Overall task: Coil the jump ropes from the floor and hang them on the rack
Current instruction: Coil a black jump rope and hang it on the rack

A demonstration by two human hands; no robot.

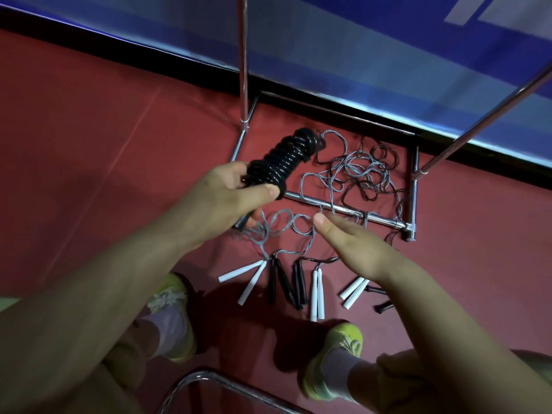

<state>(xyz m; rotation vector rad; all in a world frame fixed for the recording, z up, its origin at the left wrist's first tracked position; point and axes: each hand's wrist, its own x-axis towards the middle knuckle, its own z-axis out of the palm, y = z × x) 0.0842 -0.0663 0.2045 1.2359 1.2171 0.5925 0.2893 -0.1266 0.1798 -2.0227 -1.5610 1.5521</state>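
Head view: our left hand reaches forward, fingers and thumb curled round the lower end of a tightly coiled glossy black jump rope, which it holds tilted up over the red floor. Our right hand is stretched out with fingers straight and relaxed, holding nothing, above the front bar of the chrome tube rack base. Loose grey and black jump ropes lie tangled on the floor inside and across that base. Their white and black handles lie in a row near the floor's near edge, just ahead of our yellow-green shoes.
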